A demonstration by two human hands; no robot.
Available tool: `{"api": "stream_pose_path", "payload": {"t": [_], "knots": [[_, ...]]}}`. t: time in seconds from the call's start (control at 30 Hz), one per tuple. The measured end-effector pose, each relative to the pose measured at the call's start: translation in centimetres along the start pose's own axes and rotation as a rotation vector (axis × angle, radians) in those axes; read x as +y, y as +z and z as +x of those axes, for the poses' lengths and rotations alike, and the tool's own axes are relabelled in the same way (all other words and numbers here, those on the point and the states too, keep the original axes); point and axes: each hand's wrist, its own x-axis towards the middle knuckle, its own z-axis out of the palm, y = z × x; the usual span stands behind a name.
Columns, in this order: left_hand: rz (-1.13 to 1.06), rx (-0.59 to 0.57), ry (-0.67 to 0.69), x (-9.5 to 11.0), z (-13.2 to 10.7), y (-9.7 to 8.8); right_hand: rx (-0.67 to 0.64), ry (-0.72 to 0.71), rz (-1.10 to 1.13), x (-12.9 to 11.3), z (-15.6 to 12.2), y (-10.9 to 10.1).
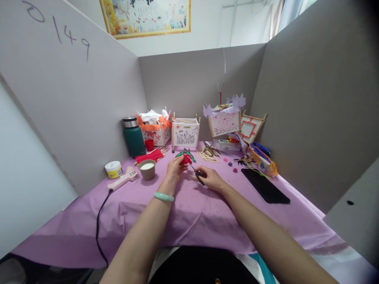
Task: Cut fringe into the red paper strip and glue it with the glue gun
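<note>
Near the middle of the table, my left hand (175, 169) pinches a small bright red piece (186, 159), whose material I cannot make out. My right hand (211, 179) is closed on small scissors with black handles (199, 178), their blades pointing at the red piece and close to its lower right edge. Just beyond my left fingers lie green-handled pliers (192, 156), partly hidden by the red piece. A pale green bangle (164, 197) circles my left wrist. Tiny dark scraps dot the cloth below my hands.
On the purple cloth (195, 221), a glue gun (124, 179), a cup (147, 172), a jar (113, 169) and a green bottle (134, 140) stand left. Decorated lanterns (185, 133) line the back. Wooden sticks (209, 154) lie behind my right hand; a black phone (265, 186) lies right.
</note>
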Motion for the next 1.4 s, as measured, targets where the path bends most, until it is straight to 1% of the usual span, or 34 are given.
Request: {"api": "stream_pose_path", "payload": {"t": [0.7, 1.23, 1.4], "knots": [[-0.034, 0.013, -0.042, -0.08, 0.29, -0.16, 0.015, 0.008, -0.011, 0.08, 0.01, 0.03], [-0.041, 0.028, -0.048, 0.25, -0.12, 0.12, 0.008, 0.005, -0.017, -0.26, 0.00, -0.10], [-0.052, 0.018, -0.048, 0.21, -0.07, 0.03, 0.012, -0.003, -0.026, 0.02, 0.04, -0.09]]}}
